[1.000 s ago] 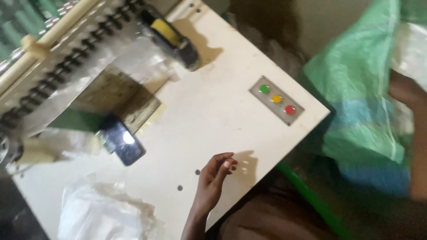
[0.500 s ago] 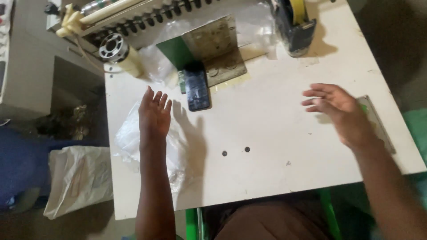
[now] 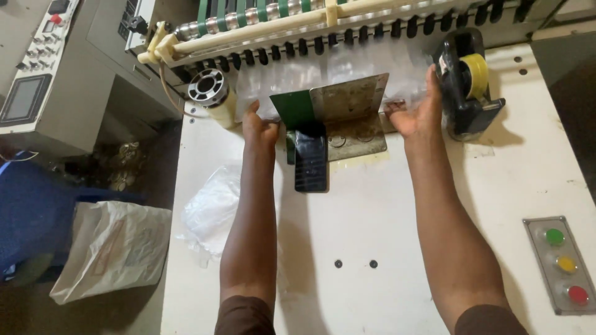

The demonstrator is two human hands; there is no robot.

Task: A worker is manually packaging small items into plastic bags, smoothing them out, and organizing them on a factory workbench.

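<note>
Buttons: 3 round buttons in a panel (image 3: 560, 265) at the near right edge of the table (image 3: 397, 236), 1 green, 1 yellow, 1 red.
Holes: 2 small dark holes (image 3: 354, 263) in the tabletop, side by side, between the 2 forearms.
Bags: 1 heap of clear bags (image 3: 211, 208) on the table's left part; 1 white sack (image 3: 112, 248) on the floor beside the table.
Phone: 1 dark phone (image 3: 310, 162) lies flat just in front of the metal angle plate (image 3: 351, 115).
Change: 0.5 s ago both hands lay flat and spread on the middle of the table, well apart from the machine. Now both arms are stretched far forward to the plate. In my judgement the work has passed from resting to taking the film at the machine's outlet.
Left hand: the left hand (image 3: 259, 127) touches the edge of the clear film (image 3: 292, 77) beside the plate's green part; fingers are curled down, but if they pinch the film I cannot tell.
Right hand: the right hand (image 3: 417, 111) is spread, thumb low, fingers up against the film's right edge, just beside the tape dispenser (image 3: 465, 84).
Film: 1 clear sheet, behind the plate, under the roller (image 3: 323, 25) with its row of dark teeth.
Far left: 1 spool (image 3: 210, 89), 1 control box (image 3: 34, 68).
</note>
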